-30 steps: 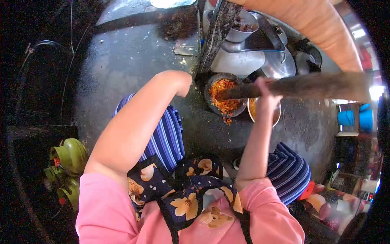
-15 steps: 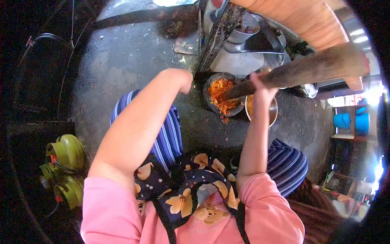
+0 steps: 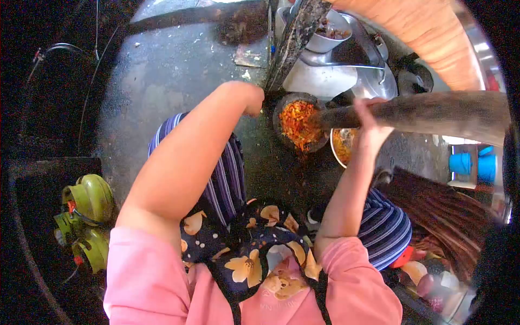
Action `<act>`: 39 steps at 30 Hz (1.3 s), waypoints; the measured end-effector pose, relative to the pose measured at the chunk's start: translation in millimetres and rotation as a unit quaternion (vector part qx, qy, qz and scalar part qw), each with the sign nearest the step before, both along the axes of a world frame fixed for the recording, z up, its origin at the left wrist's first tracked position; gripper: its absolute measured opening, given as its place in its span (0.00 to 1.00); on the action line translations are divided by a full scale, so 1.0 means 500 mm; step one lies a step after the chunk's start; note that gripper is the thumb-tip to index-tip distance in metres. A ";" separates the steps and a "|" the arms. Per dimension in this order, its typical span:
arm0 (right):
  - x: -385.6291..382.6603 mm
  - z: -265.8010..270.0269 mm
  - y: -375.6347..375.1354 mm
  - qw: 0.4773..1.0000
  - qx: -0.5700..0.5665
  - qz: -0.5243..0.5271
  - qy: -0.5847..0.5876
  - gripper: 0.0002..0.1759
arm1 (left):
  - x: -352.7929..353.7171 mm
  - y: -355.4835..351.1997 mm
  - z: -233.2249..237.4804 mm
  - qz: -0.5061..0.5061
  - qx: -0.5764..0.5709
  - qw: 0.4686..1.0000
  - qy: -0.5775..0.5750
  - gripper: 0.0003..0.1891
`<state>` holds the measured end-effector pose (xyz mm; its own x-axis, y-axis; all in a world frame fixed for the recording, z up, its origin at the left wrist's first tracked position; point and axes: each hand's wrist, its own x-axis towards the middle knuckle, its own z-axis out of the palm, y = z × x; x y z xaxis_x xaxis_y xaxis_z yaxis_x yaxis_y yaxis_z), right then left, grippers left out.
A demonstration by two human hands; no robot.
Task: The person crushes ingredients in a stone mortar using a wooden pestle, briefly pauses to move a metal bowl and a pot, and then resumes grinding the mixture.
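My right hand (image 3: 372, 120) is wrapped round a long, thick wooden pestle (image 3: 439, 112). The pestle slants from the upper right toward a dark mortar (image 3: 278, 132), its lower end over the right side of the bowl. Inside lies chopped or mashed orange-red food (image 3: 299, 123). Whether the tip touches the food is hard to tell. My left hand (image 3: 253, 102) is bent down just left of the mortar, its fingers hidden from view. Right of the mortar, partly behind my right wrist, is a metal bowl (image 3: 335, 154) with yellow-orange contents.
A pot (image 3: 329, 37) and a metal tray (image 3: 319, 78) stand beyond the mortar, beside a dark wooden post (image 3: 292, 49). Green gas cylinders (image 3: 89, 197) are at the left. Blue buckets (image 3: 460, 163) stand at the far right. A wooden surface (image 3: 417, 27) juts in above.
My right hand and the pestle have shifted right, and the pestle lies flatter, its lower end drawn toward the mortar's right side. More of the food shows. My left hand is nearly still.
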<state>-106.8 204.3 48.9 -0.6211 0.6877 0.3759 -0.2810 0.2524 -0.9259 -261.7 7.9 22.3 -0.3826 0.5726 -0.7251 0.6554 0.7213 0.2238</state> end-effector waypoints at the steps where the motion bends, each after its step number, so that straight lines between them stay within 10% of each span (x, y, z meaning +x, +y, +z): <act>1: -0.003 0.026 0.001 0.999 -0.014 0.012 0.033 0.13 | -0.001 0.004 -0.008 -0.001 -0.001 1.000 -0.003 0.24; 6: -0.031 -0.222 0.005 0.992 -0.060 -0.098 -0.048 0.12 | 0.006 0.034 0.008 0.005 0.023 1.000 0.018 0.22; 7: -0.013 -0.315 0.034 0.982 0.084 -0.027 -0.166 0.15 | 0.015 0.041 0.004 0.004 0.023 1.000 0.020 0.22; 10: -0.019 -0.292 0.031 0.979 -0.159 0.025 0.124 0.10 | 0.020 0.056 0.000 0.010 0.035 0.999 -0.001 0.20; 11: -0.013 -0.196 0.007 0.998 0.016 -0.054 0.016 0.10 | 0.021 0.055 -0.010 0.008 0.030 1.000 -0.007 0.20; 15: -0.005 0.014 0.001 0.996 -0.044 0.031 0.070 0.10 | 0.004 0.054 -0.023 -0.020 0.040 0.999 -0.011 0.20; 21: -0.016 -0.346 0.029 0.993 -0.112 -0.037 0.003 0.19 | 0.014 0.047 -0.026 0.015 0.047 0.999 -0.006 0.22; 29: 0.011 0.020 0.034 0.994 -0.089 -0.007 0.065 0.08 | -0.003 0.041 -0.015 0.003 -0.001 1.000 -0.026 0.25; 33: -0.017 -0.132 0.066 0.995 -0.041 -0.080 -0.033 0.18 | -0.003 0.036 -0.011 0.013 0.013 1.000 -0.010 0.27; 35: -0.021 -0.332 0.049 0.986 -0.148 -0.064 -0.033 0.34 | 0.000 0.043 -0.014 0.005 0.018 0.999 -0.027 0.27; 37: -0.004 -0.270 0.020 0.957 -0.283 -0.048 0.040 0.46 | -0.006 0.045 -0.007 0.003 0.021 0.999 -0.042 0.27; 39: -0.005 -0.233 0.020 0.969 -0.210 -0.102 0.077 0.30 | 0.011 0.044 -0.008 -0.018 0.029 0.999 -0.019 0.26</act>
